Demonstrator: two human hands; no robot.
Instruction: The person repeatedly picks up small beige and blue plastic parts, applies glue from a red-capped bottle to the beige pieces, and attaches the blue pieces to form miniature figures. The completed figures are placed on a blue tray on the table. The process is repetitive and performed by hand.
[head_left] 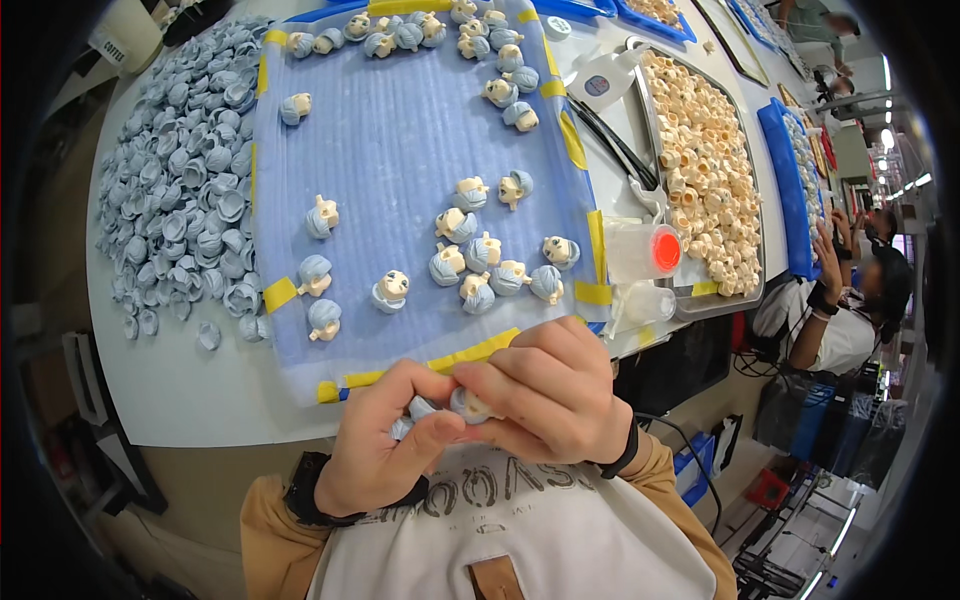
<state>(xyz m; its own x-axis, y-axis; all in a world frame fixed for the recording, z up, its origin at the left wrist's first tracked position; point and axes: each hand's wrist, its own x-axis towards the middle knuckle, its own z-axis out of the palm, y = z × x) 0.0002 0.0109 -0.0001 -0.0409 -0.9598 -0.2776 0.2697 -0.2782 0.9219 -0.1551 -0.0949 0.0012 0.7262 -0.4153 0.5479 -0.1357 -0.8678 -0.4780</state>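
Pinching blue pieces (421,408), the left grip (378,432) adjoined the right grip (555,392), which clasped a cream-and-blue head (477,406), presumably for steadiness; loose shells (205,160) lay leftward, probably for reach.

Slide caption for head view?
Left hand and right hand hold blue and cream doll-head parts before blue-haired doll heads on a yellow-taped sheet.
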